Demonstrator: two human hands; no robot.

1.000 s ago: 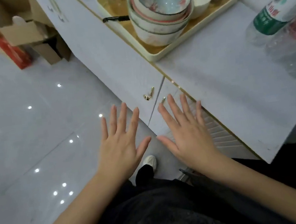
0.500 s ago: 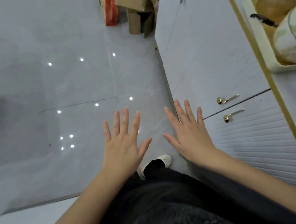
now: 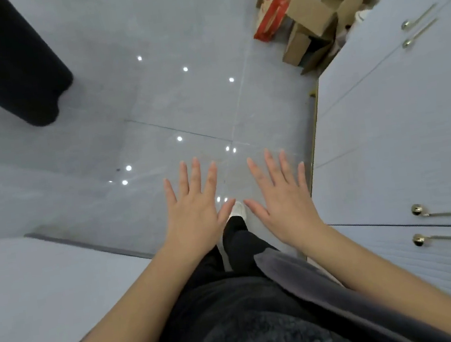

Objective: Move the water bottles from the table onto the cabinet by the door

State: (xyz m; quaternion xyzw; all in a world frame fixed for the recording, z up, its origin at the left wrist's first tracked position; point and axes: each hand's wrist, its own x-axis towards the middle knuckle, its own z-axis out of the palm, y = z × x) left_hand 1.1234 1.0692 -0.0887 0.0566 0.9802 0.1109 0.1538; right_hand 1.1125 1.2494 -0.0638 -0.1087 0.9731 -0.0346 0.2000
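No water bottle is in view now. My left hand (image 3: 194,206) and my right hand (image 3: 282,195) are held out flat over the grey tiled floor, palms down, fingers spread, holding nothing. The white cabinet (image 3: 401,124) fills the right side; only its door fronts with gold handles (image 3: 436,213) show, and its top is out of frame. My right hand hovers just left of the cabinet's front, not touching it.
Open cardboard boxes (image 3: 320,9) and a red paper bag (image 3: 272,12) stand on the floor at the far end of the cabinet. A black rounded object (image 3: 3,62) is at the upper left. A pale surface (image 3: 48,294) lies at the lower left. My foot (image 3: 238,209) points forward.
The view has swung left, away from the cabinet top: the bottles, tray and bowls have left the frame, and more floor shows. Both hands stay spread and empty.
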